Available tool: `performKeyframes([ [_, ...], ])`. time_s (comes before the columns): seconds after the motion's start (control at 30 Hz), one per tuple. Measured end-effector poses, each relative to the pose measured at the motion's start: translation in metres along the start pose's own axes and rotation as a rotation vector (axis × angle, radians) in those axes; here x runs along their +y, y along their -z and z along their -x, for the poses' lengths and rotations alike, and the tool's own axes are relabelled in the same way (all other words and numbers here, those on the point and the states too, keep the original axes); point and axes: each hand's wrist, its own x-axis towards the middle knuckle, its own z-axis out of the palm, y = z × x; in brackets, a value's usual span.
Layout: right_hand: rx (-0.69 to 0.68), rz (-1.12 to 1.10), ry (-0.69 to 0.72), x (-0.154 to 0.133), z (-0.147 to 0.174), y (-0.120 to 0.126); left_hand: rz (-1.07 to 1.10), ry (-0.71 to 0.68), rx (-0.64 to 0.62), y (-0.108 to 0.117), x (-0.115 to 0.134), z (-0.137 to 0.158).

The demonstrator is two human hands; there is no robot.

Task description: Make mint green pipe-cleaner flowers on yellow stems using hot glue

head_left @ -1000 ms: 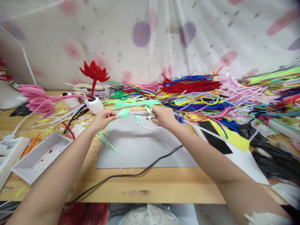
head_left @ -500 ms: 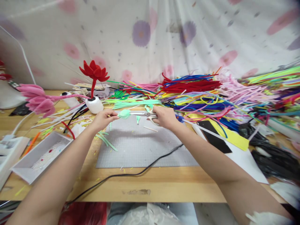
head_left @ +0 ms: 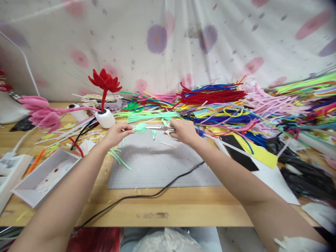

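Between the fingertips of my left hand (head_left: pixel 120 132) is the left end of a mint-green fuzzy petal-shaped piece (head_left: pixel 140 128). My right hand (head_left: pixel 183 131) is closed round the handles of a pair of scissors (head_left: pixel 159 128), whose blades point left with the tips at the right edge of the green piece. Both hands are raised over the far part of a grey cutting mat (head_left: pixel 162 171). Another small green piece (head_left: pixel 154 134) shows just below the blades. Short green strips (head_left: pixel 119 158) lie at the mat's left edge.
A red pipe-cleaner flower (head_left: pixel 105 81) stands in a white pot (head_left: pixel 105 119) at the back left, beside a pink flower (head_left: pixel 42 112). Bundles of coloured pipe cleaners (head_left: pixel 212 97) line the back. A white box of beads (head_left: pixel 47 176) sits left; a black cable (head_left: pixel 147 196) crosses the front.
Almost nothing differs. The green piece sits very slightly further right at the scissor tips, and the whole view has shifted a little.
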Motion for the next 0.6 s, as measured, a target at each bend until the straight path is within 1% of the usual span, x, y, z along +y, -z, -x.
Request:
performKeyframes([
  [0.2,-0.008,0.022,0.017,0.0000,-0.0016,0.0016,0.023,0.034,0.008,-0.0002,0.0028,0.0004],
  [0.6,0.000,0.032,0.008,-0.0008,-0.0010,0.0046,0.009,0.021,0.019,-0.0011,0.0000,0.0017],
])
